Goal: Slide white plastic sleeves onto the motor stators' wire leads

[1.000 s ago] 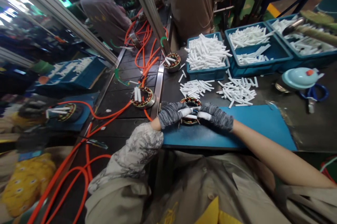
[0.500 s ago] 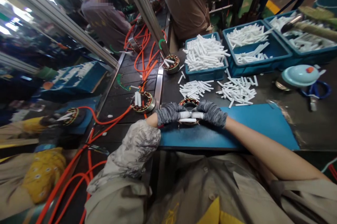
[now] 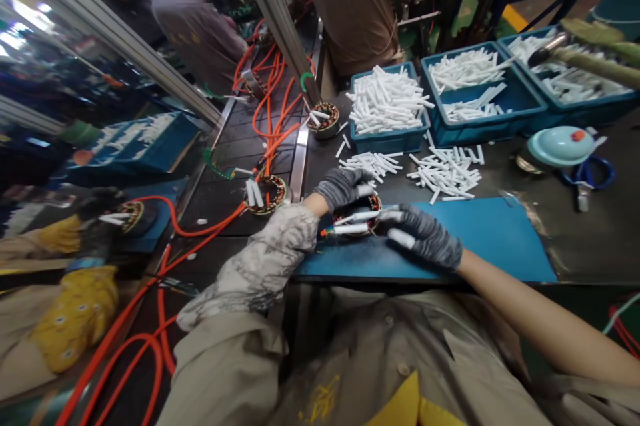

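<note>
A wound motor stator, a ring of copper-coloured windings, lies on the blue mat in front of me. Two white sleeve tubes lie across its near side, one with an orange tip at its left end. Over the stator's far left rim reaches my left hand, in a grey glove with bare white-covered fingertips, its fingers stretched toward the loose tubes. My right hand, gloved alike, is beside the stator's right side with finger and thumb apart; its upper fingertip is close to a tube's end.
Loose white tubes lie in heaps beyond the mat. Blue bins of tubes stand behind them. At right are a light-blue lidded container and scissors. Leftward, another stator and orange cables lie; a co-worker's gloved hands work there.
My hands, earlier together at the tubes on the stator's near side, have parted. The left moved to the far rim; the right drew back rightward and its fingers spread.
</note>
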Tool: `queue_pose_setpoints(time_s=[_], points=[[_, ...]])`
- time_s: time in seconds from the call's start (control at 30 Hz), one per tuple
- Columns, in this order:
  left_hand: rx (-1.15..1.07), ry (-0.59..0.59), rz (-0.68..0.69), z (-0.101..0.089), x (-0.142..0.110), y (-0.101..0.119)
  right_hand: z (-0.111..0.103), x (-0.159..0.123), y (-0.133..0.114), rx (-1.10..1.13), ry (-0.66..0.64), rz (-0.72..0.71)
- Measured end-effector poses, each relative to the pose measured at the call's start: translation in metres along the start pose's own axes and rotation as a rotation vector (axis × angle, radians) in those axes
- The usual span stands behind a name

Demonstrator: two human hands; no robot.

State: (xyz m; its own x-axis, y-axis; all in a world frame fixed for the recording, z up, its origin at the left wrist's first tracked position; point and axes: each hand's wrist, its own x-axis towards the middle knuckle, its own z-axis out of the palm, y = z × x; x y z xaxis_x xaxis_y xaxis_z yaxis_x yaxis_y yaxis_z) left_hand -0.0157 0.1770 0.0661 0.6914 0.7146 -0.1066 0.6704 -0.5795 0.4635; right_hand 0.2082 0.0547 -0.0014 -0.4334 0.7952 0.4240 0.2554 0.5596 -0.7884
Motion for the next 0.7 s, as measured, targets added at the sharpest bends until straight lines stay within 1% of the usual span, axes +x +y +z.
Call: queue_pose_setpoints(time_s=[0.07, 0.17, 0.23, 0.27, 0.37, 0.43, 0.47, 0.53, 0.6, 0.67, 0.7], points=[[-0.031, 0.045, -0.093, 0.001, 0.007, -0.007, 0.005, -0.002, -0.002, -0.098, -0.051, -0.072], [-0.171, 0.098, -0.083, -0.001, 0.003, -0.011, 0.011, -0.003, -0.002, -0.193, -0.071, -0.109], [-0.280, 0.123, -0.027, -0.002, -0.010, -0.014, 0.016, -0.004, -0.004, -0.212, -0.075, -0.127], [-0.317, 0.109, 0.026, -0.002, -0.018, -0.016, 0.019, -0.004, -0.006, -0.224, -0.070, -0.133], [-0.390, -0.017, 0.195, 0.000, -0.039, -0.024, 0.033, 0.000, -0.013, -0.338, -0.028, -0.120], [-0.439, -0.054, 0.236, 0.006, -0.045, -0.029, 0.042, 0.006, -0.017, -0.453, -0.004, -0.096], [-0.444, -0.042, 0.239, 0.011, -0.046, -0.032, 0.045, 0.008, -0.018, -0.502, 0.005, -0.087], [-0.387, 0.053, 0.212, 0.022, -0.044, -0.035, 0.048, 0.011, -0.017, -0.556, 0.006, -0.100], [-0.296, 0.173, 0.142, 0.032, -0.041, -0.035, 0.048, 0.009, -0.013, -0.556, -0.012, -0.147], [-0.208, 0.266, 0.063, 0.039, -0.042, -0.027, 0.044, 0.004, -0.006, -0.512, -0.044, -0.213], [-0.159, 0.294, 0.029, 0.041, -0.044, -0.022, 0.042, 0.001, -0.003, -0.482, -0.058, -0.247]])
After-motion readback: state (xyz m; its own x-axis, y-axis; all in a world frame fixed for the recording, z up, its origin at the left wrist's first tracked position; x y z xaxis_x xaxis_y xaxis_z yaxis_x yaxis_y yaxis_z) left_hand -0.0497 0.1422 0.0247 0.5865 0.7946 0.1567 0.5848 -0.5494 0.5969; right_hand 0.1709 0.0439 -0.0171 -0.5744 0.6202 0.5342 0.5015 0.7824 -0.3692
